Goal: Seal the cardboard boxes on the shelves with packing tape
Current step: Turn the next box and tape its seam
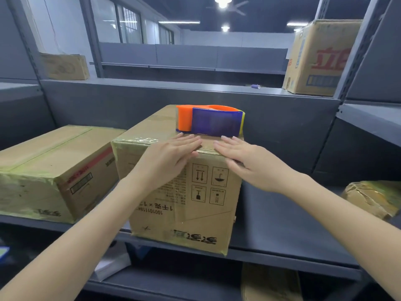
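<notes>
- I am pressing my left grip [171, 157] and right grip [243, 161] flat, holding nothing, on the near top edge of the middle box [206, 213] on the shelf [282, 224].
- The tape gun [208, 122] is resting on its far top.
- The left box [54, 161] is looking taped; this one seems nearly done.

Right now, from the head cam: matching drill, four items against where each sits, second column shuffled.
Items
1. dispenser
2. left box
3. red-print box
4. crushed box

Places
A. top shelf, right end
B. on top of the middle box
C. middle shelf, far right
D. middle shelf, left of the middle box

Pairs: 1-B, 2-D, 3-A, 4-C
</notes>
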### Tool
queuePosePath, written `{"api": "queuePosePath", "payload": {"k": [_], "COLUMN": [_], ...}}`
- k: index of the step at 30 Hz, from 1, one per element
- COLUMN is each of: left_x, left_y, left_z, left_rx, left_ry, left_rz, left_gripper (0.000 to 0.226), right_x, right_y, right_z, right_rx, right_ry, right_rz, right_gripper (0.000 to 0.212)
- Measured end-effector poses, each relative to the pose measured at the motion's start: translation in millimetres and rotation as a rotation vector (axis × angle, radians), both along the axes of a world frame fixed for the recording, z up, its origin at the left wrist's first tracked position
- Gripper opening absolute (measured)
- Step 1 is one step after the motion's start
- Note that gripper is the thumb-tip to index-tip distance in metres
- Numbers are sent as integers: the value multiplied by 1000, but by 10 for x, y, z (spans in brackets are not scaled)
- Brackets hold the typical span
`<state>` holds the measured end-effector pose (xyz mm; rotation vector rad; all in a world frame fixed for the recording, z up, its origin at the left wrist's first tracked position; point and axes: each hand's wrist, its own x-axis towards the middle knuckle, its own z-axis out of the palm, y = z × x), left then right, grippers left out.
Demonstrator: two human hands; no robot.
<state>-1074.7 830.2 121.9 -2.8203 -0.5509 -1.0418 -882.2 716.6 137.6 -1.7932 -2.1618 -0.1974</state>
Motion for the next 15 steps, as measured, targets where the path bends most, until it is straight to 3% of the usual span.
{"api": "queuePosePath", "payload": {"k": [3, 9, 12, 15], "left_x": [-287, -343, -407, -610], "left_y": [193, 272, 368, 560], "left_z": [-5, -38, 2, 66], "left_rx": [-6, 25, -63, -173], "left_ry": [-25, -107, -22, 40], "left_rz": [65, 45, 12, 41], "left_gripper": [34, 27, 31, 34], "right_x": [-116, -186, -268, -437], "right_y": [153, 229, 232, 242], "right_z": [19, 19, 55, 63], "right_rx": [-46, 22, 52, 145], "right_ry": [-53, 116, 153, 49], "right_rz": [4, 47, 16, -75], "right_gripper": [46, 42, 39, 38]}}
